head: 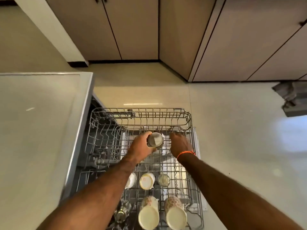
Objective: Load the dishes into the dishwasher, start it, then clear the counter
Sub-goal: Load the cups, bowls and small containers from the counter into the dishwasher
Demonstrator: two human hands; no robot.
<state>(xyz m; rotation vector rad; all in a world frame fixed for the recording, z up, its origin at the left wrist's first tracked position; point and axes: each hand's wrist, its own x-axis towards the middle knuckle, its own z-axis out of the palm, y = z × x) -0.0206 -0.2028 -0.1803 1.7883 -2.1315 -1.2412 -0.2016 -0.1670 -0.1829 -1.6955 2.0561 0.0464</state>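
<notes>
The dishwasher's upper wire rack (187,117) is pulled out below me. My left hand (141,146) grips a small steel cup (155,140), upside down, over the rack's far middle. My right hand (180,144) lies beside it to the right, fingers reaching onto the rack's tines; whether they curl round a wire is hidden. Nearer me in the rack stand two tall patterned mugs (148,213), a cream cup (147,180), a white cup (132,180) and a small glass (164,180), all upside down.
A pale counter (38,122) runs along the left, above the dishwasher opening. Beige cabinet doors (132,30) line the far wall and right side. A grey cloth heap (292,97) lies on the tiled floor at right.
</notes>
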